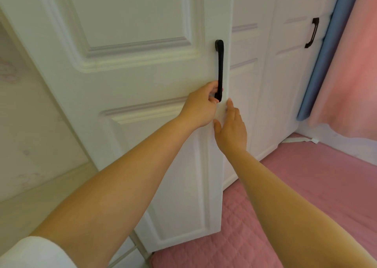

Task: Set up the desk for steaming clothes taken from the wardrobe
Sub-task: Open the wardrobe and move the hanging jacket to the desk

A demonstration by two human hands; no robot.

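Fingers, left: curled round the lower end of the black handle (219, 70), thumb on the near side; the left hand (201, 106) grips it.
Fingers, right: straight and together, tips touching the edge of the door (130, 88) just below and right of the handle; the right hand (231, 128) lies flat, thumb spread toward the left, and holds nothing.
Sleeve (34, 253): white, at the bottom left corner, on the left arm; both forearms are bare and reach up toward the door.
Quilt (306, 186): pink, stitched in squares, spread under the right arm and up to the foot of the wardrobe.
Door: white, panelled, swung out from the wardrobe (261, 96) toward the camera, its lower corner hanging over the quilt; the handle stands upright near its right edge.
Wardrobe: white, running back to the right behind the door; its far door is closed and carries a second handle (312, 33), also black and upright.
Wall (26, 114): pale, left of the door.
Curtains: a blue one (320, 64) just beyond the wardrobe's far end, a pink one (350, 74) beside it at the right edge.
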